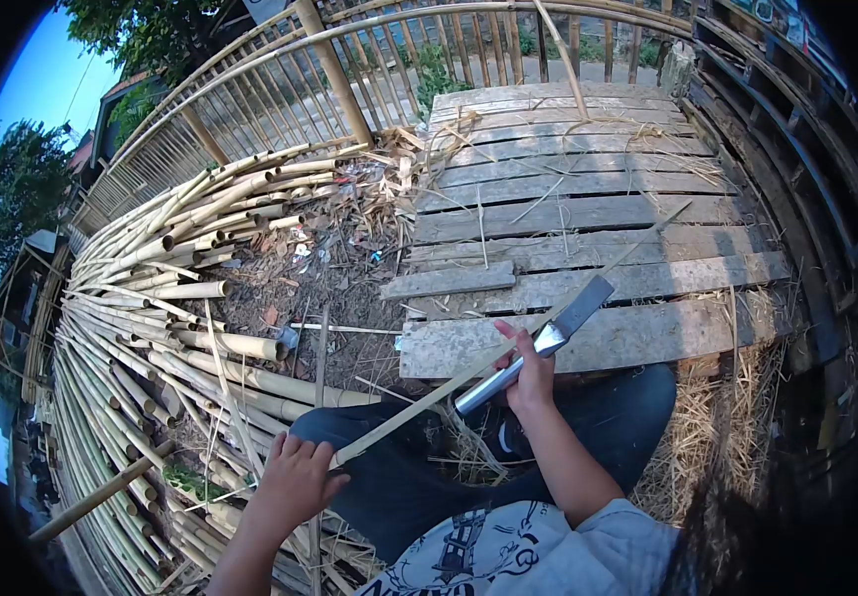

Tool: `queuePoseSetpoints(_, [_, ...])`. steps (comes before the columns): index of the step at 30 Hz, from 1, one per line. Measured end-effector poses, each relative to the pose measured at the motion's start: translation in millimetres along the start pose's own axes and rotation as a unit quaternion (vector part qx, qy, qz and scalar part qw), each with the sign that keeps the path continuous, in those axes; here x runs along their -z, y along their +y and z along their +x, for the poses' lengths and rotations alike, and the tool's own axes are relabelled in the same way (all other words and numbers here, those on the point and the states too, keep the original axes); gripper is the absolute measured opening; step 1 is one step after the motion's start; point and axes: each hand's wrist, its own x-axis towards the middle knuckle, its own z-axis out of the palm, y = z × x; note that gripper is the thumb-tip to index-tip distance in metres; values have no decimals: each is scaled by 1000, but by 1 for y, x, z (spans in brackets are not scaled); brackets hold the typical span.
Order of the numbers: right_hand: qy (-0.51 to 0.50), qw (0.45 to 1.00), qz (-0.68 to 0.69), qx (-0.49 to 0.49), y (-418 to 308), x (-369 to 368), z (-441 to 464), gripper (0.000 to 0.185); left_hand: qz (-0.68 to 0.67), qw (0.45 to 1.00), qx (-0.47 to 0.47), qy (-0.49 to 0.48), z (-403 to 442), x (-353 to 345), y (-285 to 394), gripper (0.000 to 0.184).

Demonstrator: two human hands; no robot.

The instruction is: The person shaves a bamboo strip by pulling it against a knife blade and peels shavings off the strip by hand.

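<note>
A long, thin bamboo strip [429, 399] runs diagonally from my lap up over the wooden platform. Its near end is at my left hand [298, 479], whose fingers are curled over it, with the thumb on the other side. My right hand [530, 373] is closed around the shiny metal handle of a cleaver-like knife [580, 310] with a broad, squared blade. The blade points up and to the right, close beside the strip. Where the strip passes my right fingers, I cannot tell whether they also grip it.
A slatted wooden platform [588, 343] stands in front of my crossed legs, with a short board [449, 281] and thin slivers on it. Cut bamboo poles [240, 344] are piled at the left. Straw-like shavings [717, 437] lie at the right. A bamboo fence [334, 74] stands behind.
</note>
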Motion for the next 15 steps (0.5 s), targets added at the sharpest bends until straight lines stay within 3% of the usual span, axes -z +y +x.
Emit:
queuePoseSetpoints(1, [50,999,4,-11,1,-13,2,20,3,1000,-15,0,4,-1,2,44])
queuePoseSetpoints(3, [43,999,6,-20,12,-7,17,21,-36,999,-5,-36,9,30,7,52])
queuePoseSetpoints(5, [51,999,-1,-17,10,-16,14,24,-155,983,-23,97,15,62,15,60])
queuePoseSetpoints(6, [52,998,-19,5,12,-18,14,20,-162,981,-28,101,13,59,21,60])
queuePoseSetpoints(7, [52,998,-38,25,13,-19,14,17,-428,855,-157,248,9,52,29,65])
queuePoseSetpoints(9, [65,994,-60,57,21,-23,16,23,-648,612,-268,365,1,55,49,70])
queuePoseSetpoints(10, [54,995,-64,62,20,-31,11,26,-685,563,-294,358,8,54,53,70])
queuePoseSetpoints(15, [32,993,-73,91,18,-51,2,33,-747,549,-300,225,48,26,58,70])
